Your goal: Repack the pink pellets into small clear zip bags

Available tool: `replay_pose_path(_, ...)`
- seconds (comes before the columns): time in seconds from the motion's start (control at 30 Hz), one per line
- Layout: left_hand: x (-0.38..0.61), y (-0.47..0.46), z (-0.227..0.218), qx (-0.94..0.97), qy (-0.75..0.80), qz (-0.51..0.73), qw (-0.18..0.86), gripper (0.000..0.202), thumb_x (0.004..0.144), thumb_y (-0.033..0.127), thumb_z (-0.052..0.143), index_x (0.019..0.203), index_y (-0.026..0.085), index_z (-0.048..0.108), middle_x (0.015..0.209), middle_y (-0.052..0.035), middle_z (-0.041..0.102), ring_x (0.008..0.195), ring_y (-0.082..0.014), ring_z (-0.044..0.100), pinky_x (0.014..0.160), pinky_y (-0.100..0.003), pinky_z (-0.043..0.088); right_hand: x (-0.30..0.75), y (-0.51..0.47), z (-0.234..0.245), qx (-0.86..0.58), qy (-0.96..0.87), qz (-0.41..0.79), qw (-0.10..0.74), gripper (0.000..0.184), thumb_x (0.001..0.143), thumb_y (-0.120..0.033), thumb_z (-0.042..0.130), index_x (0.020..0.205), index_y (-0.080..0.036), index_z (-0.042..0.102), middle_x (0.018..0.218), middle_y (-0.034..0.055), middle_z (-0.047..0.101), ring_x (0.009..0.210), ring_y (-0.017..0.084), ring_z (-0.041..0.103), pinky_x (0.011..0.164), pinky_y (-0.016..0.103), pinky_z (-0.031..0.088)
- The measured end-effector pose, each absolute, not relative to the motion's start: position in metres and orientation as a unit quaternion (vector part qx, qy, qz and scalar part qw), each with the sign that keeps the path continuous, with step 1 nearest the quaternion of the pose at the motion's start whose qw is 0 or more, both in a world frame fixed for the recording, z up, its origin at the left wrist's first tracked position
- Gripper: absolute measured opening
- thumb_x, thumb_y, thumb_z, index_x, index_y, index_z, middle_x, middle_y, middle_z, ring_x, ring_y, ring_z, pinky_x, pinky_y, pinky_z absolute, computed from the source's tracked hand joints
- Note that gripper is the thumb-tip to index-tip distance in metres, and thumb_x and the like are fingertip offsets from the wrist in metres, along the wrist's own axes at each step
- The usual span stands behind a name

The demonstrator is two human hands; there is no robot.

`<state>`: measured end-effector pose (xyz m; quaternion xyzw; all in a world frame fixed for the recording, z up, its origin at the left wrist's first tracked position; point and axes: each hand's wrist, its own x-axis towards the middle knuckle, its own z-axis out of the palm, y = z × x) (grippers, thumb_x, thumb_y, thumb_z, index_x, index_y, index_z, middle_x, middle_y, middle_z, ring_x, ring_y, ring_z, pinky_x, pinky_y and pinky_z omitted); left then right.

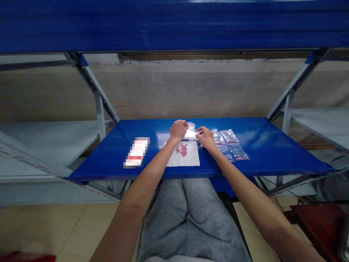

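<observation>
My left hand (179, 130) is at the upper left of a clear plastic bag (191, 131), its fingers curled in a pinch at the bag's edge. Across from it, my right hand (206, 137) has its fingertips on the bag's right side, with the upper fingers a little raised. Glare on the plastic hides whether there is one bag or a stack. Just below, a white paper sheet (170, 160) lies flat and carries small pink pellets (184, 150) in two clusters. Several clear zip bags (231, 136) with a few pink pellets inside lie right of my right hand.
A phone (136, 153) with a blurred, lit screen lies on the left of the blue tabletop (267, 145). Slanted metal posts (95, 85) flank the table, and a blue shelf (174, 25) hangs above. Behind stands a grey wall (191, 91). Grey side shelves (49, 142) adjoin.
</observation>
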<state>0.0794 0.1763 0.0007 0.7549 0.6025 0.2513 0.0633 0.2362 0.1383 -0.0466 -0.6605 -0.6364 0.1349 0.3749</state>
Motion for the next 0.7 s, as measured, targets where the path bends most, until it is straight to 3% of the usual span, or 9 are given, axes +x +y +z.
replay_pose_path(0.17, 0.085, 0.126, 0.018, 0.777, 0.572, 0.260, 0.036, 0.019, 0.097, 0.023, 0.056, 0.099, 0.022, 0.075, 0.106, -0.0094, 0.074, 0.098, -0.0240, 0.067, 0.081, -0.031, 0.049, 0.221, 0.097, -0.042, -0.619, -0.645, -0.026, 0.447, 0.051, 0.086, -0.030, 0.063, 0.135, -0.017, 0.057, 0.131, 0.0197, 0.060, 0.123, 0.037, 0.052, 0.102, 0.055, 0.045)
replay_pose_path(0.33, 0.085, 0.085, 0.038, 0.783, 0.528, 0.326, 0.047, 0.016, 0.098, 0.021, 0.055, 0.099, 0.020, 0.071, 0.105, -0.0085, 0.073, 0.098, -0.0219, 0.067, 0.087, -0.031, 0.049, 0.197, 0.065, -0.026, -0.614, -0.649, -0.064, 0.445, 0.067, 0.093, -0.034, 0.058, 0.154, -0.019, 0.038, 0.154, 0.0205, 0.046, 0.145, 0.042, 0.033, 0.110, 0.062, 0.035)
replay_pose_path(0.43, 0.082, 0.079, 0.048, 0.784, 0.497, 0.360, 0.094, 0.011, 0.093, 0.018, 0.060, 0.092, 0.019, 0.071, 0.097, -0.0069, 0.075, 0.092, -0.0201, 0.067, 0.086, -0.030, 0.050, 0.194, 0.061, -0.012, -0.616, -0.651, -0.044, 0.441, 0.064, 0.095, -0.031, 0.053, 0.155, -0.018, 0.036, 0.154, 0.0210, 0.048, 0.148, 0.042, 0.031, 0.111, 0.064, 0.032)
replay_pose_path(0.53, 0.076, 0.074, 0.051, 0.763, 0.479, 0.402, 0.162, 0.006, 0.087, 0.016, 0.065, 0.087, 0.019, 0.071, 0.087, -0.0035, 0.075, 0.082, -0.0174, 0.068, 0.082, -0.028, 0.051, 0.199, 0.059, -0.003, -0.602, -0.664, -0.027, 0.443, 0.059, 0.094, -0.032, 0.055, 0.150, -0.019, 0.044, 0.147, 0.0204, 0.054, 0.143, 0.042, 0.038, 0.111, 0.064, 0.031)
replay_pose_path(0.7, 0.057, 0.049, 0.037, 0.692, 0.468, 0.462, 0.297, 0.006, 0.086, 0.022, 0.065, 0.085, 0.021, 0.071, 0.087, -0.0018, 0.074, 0.072, -0.0145, 0.067, 0.067, -0.024, 0.053, 0.204, 0.034, -0.004, -0.561, -0.692, 0.037, 0.453, 0.053, 0.088, -0.034, 0.067, 0.138, -0.025, 0.055, 0.127, 0.0148, 0.064, 0.121, 0.039, 0.055, 0.104, 0.057, 0.042)
